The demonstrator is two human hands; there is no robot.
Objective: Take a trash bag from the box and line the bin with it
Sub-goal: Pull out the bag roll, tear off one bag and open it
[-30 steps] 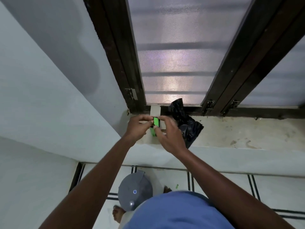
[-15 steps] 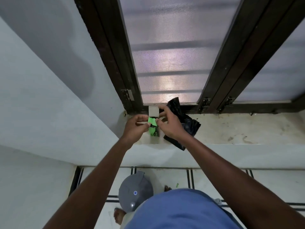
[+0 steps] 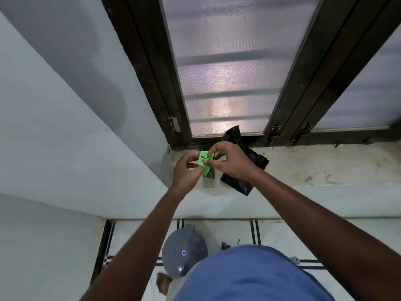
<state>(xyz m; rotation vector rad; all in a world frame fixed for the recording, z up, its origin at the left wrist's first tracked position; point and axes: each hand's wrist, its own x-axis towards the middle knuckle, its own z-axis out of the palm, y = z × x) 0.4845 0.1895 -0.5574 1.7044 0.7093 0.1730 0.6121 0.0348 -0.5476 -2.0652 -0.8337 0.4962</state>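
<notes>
Both my hands are on the green box [image 3: 205, 161], which stands on the window sill [image 3: 303, 166] close to the left corner of the frame. My left hand [image 3: 187, 170] pinches its near left side between thumb and fingers; my right hand [image 3: 230, 161] pinches the upper flap from the right. Both are closed on the box, neither on a bag. A black bag [image 3: 245, 170] lies crumpled on the sill just beside the box, partly under my right wrist; whether it came from this box I cannot tell. The bin [image 3: 184, 253] stands on the floor below, near my foot, its grey lid shut.

Risks noted:

1. The box is small and light, and both grips are fingertip pinches. In my judgement, a hard pull on the flap could tear the card or jerk the box out of my left hand and off the sill edge, toward the floor.
2. The box opening is hidden by my fingers, so I cannot see whether a bag edge is exposed. A blind pull may bring out several bags, or none.
3. My right forearm crosses the loose black bag. Drawing that arm back could drag it off the sill.
4. The bin lid is shut, and the bin cannot be lined until it is opened.
</notes>
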